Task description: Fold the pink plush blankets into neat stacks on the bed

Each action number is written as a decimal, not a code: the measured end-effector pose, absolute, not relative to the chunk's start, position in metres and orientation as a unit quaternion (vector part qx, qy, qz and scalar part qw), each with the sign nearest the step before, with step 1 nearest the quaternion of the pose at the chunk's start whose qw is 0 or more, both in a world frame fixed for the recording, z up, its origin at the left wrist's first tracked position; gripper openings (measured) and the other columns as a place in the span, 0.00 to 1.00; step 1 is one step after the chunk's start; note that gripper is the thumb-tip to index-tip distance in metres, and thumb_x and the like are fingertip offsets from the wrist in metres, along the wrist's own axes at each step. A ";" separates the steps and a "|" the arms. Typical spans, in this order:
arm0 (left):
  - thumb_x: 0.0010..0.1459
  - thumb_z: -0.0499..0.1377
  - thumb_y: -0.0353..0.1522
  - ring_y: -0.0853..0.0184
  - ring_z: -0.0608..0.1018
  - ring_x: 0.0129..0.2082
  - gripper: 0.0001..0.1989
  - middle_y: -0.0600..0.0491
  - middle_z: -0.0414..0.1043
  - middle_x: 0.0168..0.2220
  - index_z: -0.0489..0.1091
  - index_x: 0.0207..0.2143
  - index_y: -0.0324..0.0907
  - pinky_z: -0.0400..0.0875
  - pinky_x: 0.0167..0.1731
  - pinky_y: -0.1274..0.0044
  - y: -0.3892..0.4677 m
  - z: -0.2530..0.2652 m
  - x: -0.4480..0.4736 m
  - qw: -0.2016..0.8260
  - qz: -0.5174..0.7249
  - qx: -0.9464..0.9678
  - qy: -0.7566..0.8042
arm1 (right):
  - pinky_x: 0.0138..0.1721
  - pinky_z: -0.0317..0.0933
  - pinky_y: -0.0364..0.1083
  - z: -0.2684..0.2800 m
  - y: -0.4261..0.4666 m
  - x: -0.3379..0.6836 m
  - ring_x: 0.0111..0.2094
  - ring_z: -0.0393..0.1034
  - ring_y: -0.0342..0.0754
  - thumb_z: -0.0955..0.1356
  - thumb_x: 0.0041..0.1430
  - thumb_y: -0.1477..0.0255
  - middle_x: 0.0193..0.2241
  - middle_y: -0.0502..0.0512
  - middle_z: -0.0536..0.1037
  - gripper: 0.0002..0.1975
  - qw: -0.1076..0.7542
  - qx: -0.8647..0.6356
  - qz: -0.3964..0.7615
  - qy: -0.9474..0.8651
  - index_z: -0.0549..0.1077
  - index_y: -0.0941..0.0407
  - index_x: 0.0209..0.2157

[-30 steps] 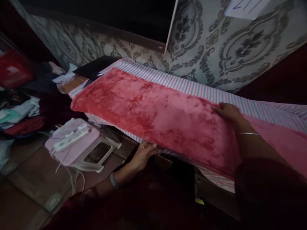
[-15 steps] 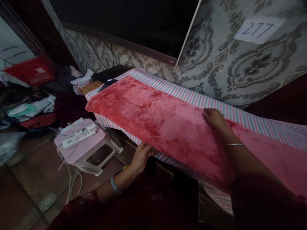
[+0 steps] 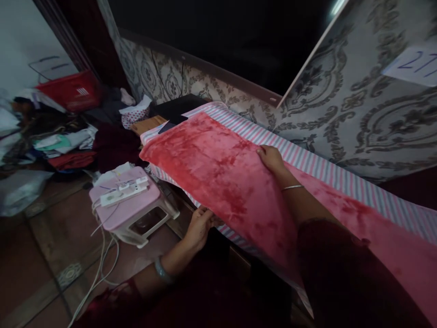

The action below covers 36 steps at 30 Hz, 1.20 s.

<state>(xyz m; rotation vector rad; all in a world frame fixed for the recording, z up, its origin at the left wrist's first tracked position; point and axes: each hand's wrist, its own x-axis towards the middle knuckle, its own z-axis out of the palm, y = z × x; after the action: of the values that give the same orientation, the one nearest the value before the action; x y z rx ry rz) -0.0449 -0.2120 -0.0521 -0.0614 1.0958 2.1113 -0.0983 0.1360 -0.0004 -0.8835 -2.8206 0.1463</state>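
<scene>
A long red and pink plush cloth [image 3: 218, 159] lies over a pink, grey and white striped cloth [image 3: 327, 168]. My left hand [image 3: 201, 225] pinches the near edge of the plush cloth, its thumb and fingertips partly hidden beneath the fabric. At the far edge, my right hand [image 3: 273, 159] grips the same cloth, with the fingers closed over the border. Between my hands the plush surface slopes and looks slightly raised; beneath my right forearm it continues towards the right.
At left stands a pink plastic stool [image 3: 128, 198] with a white power strip [image 3: 124, 193] and trailing cords. Piled clothes [image 3: 64, 143] and a red bag [image 3: 73, 93] lie behind it. A large dark screen [image 3: 211, 41] hangs above the striped cloth.
My right hand has moved left along the far edge of the plush cloth, and my left hand slightly left along the near edge. The view has turned left.
</scene>
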 end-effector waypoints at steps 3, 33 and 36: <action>0.40 0.73 0.39 0.69 0.75 0.21 0.15 0.52 0.77 0.23 0.75 0.26 0.40 0.75 0.30 0.74 -0.211 -0.052 -0.049 0.358 0.827 -0.030 0.434 | 0.46 0.60 0.49 -0.002 0.135 -0.111 0.48 0.70 0.58 0.62 0.69 0.66 0.47 0.67 0.78 0.18 0.101 -0.305 0.044 -0.946 0.78 0.59 0.50; 0.39 0.74 0.37 0.61 0.83 0.34 0.19 0.52 0.82 0.33 0.77 0.35 0.42 0.77 0.37 0.73 -0.238 -0.046 -0.121 0.218 0.869 -0.099 0.432 | 0.36 0.58 0.45 0.006 0.110 -0.210 0.43 0.74 0.54 0.62 0.70 0.69 0.42 0.62 0.81 0.13 0.093 -0.306 0.062 -0.945 0.79 0.57 0.42; 0.41 0.74 0.38 0.61 0.83 0.36 0.18 0.52 0.82 0.34 0.77 0.36 0.42 0.77 0.38 0.73 -0.241 -0.048 -0.125 0.209 0.874 -0.088 0.429 | 0.37 0.59 0.45 0.003 0.109 -0.221 0.43 0.74 0.53 0.63 0.70 0.65 0.42 0.61 0.81 0.15 0.086 -0.289 0.065 -0.951 0.79 0.56 0.42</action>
<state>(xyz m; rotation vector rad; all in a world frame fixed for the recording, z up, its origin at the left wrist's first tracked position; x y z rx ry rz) -0.1253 -0.2409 -0.0480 -0.2454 1.1944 2.4308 -0.2208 0.1089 0.0029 -0.8619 -2.8343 0.1932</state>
